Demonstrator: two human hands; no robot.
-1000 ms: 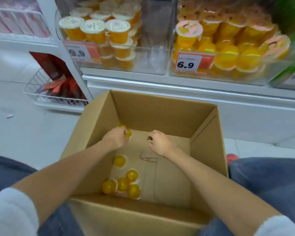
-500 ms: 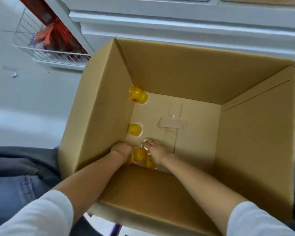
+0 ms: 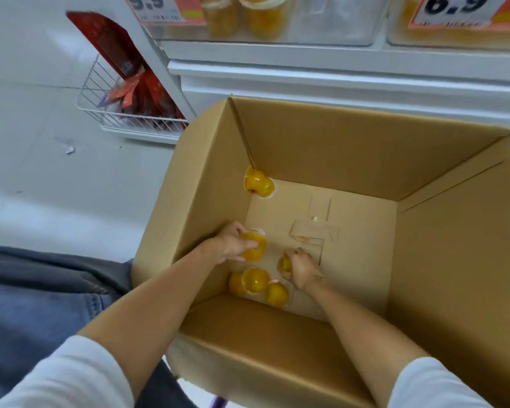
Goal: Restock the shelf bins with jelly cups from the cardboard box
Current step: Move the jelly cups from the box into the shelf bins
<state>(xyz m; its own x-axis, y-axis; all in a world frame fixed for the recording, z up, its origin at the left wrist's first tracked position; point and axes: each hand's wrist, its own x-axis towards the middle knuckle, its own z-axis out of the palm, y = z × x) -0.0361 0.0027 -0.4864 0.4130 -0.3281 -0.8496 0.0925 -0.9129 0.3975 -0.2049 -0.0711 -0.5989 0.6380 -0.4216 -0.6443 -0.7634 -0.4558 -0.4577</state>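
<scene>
Both my hands are down inside the open cardboard box (image 3: 351, 148). My left hand (image 3: 228, 242) grips yellow jelly cups (image 3: 255, 245) near the box's left wall. My right hand (image 3: 302, 270) curls around another yellow jelly cup (image 3: 283, 262) in the middle of the floor. Three loose jelly cups (image 3: 255, 284) lie by the near wall between my wrists. One more jelly cup (image 3: 258, 182) lies on its side in the far left corner. The clear shelf bins (image 3: 330, 22) with stacked cups show at the top edge.
A white wire basket (image 3: 130, 122) with red packets hangs low on the shelf's left side. White shelf base (image 3: 336, 78) runs right behind the box. Price tags 9.9 (image 3: 159, 7) and 6.9 (image 3: 454, 10) front the bins. My jeans-clad knee (image 3: 42, 304) is at the left.
My hands went from the box's far end to the near cluster, and each has closed on cups and lifted slightly. The view swung down and then back up a little.
</scene>
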